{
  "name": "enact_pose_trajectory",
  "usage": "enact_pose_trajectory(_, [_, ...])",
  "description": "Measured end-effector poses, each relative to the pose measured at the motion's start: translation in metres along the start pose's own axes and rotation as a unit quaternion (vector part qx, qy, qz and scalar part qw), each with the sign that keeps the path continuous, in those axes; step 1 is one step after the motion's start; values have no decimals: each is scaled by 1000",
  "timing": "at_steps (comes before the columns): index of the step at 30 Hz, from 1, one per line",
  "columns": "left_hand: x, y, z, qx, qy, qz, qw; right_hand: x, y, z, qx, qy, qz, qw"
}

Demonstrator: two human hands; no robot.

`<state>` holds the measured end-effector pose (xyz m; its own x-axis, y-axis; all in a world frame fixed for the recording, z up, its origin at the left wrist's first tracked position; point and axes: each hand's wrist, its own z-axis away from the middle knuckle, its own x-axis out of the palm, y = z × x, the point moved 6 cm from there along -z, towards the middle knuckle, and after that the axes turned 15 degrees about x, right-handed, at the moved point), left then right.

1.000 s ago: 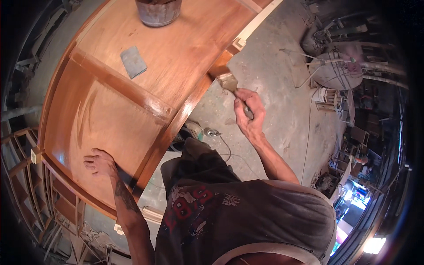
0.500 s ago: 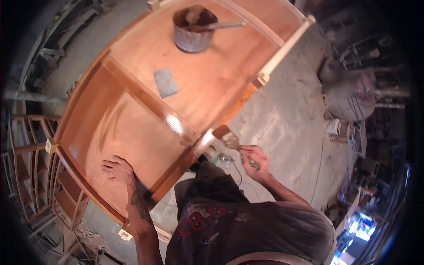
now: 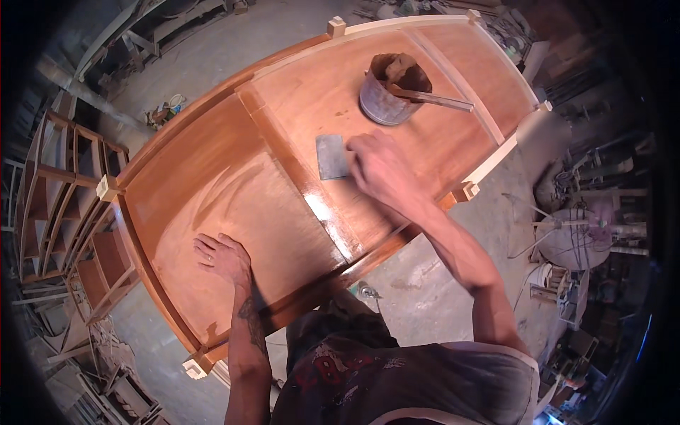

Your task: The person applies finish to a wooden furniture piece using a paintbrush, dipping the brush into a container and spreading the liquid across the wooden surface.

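Note:
A large wooden panel (image 3: 397, 170) with curved, raised edges lies before me, partly coated in a glossy reddish-brown finish. My left hand (image 3: 224, 259) rests flat on its left section, fingers spread. Over the middle section my right hand (image 3: 379, 168) reaches out, its fingers curled and smeared by motion. Close by its fingertips lies a grey rectangular sheet (image 3: 331, 157), like sandpaper; whether they touch is unclear. Beyond the hand stands a round metal pot (image 3: 389, 106), brown inside, with a flat-handled tool (image 3: 443, 102) leaning out. No paintbrush can be seen in the right hand.
Pale wooden blocks (image 3: 336, 27) jut from the panel's edges. Wooden shelf-like frames (image 3: 67, 184) stand at the left, with scrap wood (image 3: 113, 354) below them. On the right are a round grey tank-like object (image 3: 577, 237) and clutter along the wall.
My right hand, which held a paintbrush beside the panel's near edge, has swung forward over the panel to the grey sheet. My left hand stays flat. The view has shifted.

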<state>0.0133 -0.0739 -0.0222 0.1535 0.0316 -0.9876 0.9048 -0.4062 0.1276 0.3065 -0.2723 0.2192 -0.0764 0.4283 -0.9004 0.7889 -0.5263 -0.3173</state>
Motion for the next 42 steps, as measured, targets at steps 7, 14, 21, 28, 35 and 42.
enact_pose_trajectory(7, [-6,6,-2,-4,17,17,1000,141,24,-13,-5,-238,178,955])
enact_pose_trajectory(14, [-10,-14,-1,2,24,-25,999,160,54,-6,60,-231,203,950])
enact_pose_trajectory(21, [-5,-10,-1,14,-3,-96,995,65,58,-34,102,-139,123,977])
enact_pose_trajectory(28, [-5,-1,1,18,-11,-101,995,-80,44,-109,144,-41,-87,985])
enact_pose_trajectory(35, [-6,-3,2,17,-16,-106,994,-57,116,-140,243,-33,-105,964])
enact_pose_trajectory(42, [-6,-10,2,11,-15,-95,995,30,180,-143,270,-75,-67,958])
